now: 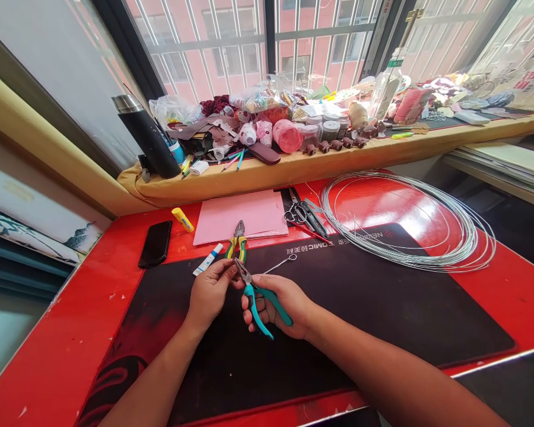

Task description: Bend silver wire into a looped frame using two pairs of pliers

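My right hand (pixel 281 303) is closed round teal-handled pliers (pixel 258 296), jaws pointing up and left. My left hand (pixel 211 290) pinches a short piece of thin wire (pixel 279 264) at the plier jaws; the wire runs right and ends in a small loop. Both hands hover over a black desk mat (pixel 382 296) on a red table (pixel 93 284). Yellow-and-green pliers (pixel 237 242) lie just beyond my left hand.
A large coil of silver wire (pixel 409 219) lies at the right. Scissors and tools (pixel 303 214), pink paper (pixel 242 216), a black phone (pixel 155 244), a yellow tube (pixel 183 219) and a white tube (pixel 207 260) lie behind. A black flask (pixel 146 135) stands on the cluttered sill.
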`<state>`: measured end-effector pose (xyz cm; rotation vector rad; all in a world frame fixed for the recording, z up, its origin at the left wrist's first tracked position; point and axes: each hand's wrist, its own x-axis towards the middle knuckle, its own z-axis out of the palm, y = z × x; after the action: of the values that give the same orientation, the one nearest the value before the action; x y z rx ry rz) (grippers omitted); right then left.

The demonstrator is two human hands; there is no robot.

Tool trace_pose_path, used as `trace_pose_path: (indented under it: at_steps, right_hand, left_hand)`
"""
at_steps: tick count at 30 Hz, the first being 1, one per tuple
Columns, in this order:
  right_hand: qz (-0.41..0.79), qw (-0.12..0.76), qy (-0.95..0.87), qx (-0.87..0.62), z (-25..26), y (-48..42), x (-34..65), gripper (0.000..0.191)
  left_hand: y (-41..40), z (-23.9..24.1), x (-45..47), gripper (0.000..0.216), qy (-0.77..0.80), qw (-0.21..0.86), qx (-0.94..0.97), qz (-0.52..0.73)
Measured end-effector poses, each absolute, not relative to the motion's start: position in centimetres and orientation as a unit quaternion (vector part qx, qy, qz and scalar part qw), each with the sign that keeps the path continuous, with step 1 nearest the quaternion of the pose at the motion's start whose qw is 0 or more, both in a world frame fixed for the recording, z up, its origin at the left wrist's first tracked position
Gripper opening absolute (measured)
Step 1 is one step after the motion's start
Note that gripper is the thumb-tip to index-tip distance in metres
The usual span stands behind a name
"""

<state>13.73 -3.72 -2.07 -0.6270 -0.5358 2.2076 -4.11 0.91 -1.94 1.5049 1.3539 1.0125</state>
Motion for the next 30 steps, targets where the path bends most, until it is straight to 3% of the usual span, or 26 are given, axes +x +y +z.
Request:
trace_pose_path:
  at_steps: [8,15,20,24,30]
  right_hand:
    - [0.858,0.403,-0.221,-0.227,-0.8,-3.0,15.1,0.028]
    - [0.76,0.575,-0.182,-0.241,1.5,-0.6,20.2,0.021]
    - [0.722,0.63,-0.144,-0.248,1.4,0.6,22.7,0.021]
    - [0.726,0.624,-0.149,-0.248,1.1,0.6,22.7,0.021]
    - [0.732,0.622,-0.138,-0.24,0.9,0.6,22.8,0.023]
  left_hand:
    - [1.3,-1.7,-4.4,0.042,0.509,0.496,0.565,0.421]
    - [1.2,-1.2,-2.4,0.037,0.509,0.539,0.589,0.323]
    - [1.6,-0.2,-0.6,0.02,0.532,0.419,0.679,0.285]
    - [2.6,0.0,1.0,0.012,0.527,0.292,0.761,0.24]
    - [3.6,-0.7,2.7,0.011,0.53,0.241,0.796,0.166]
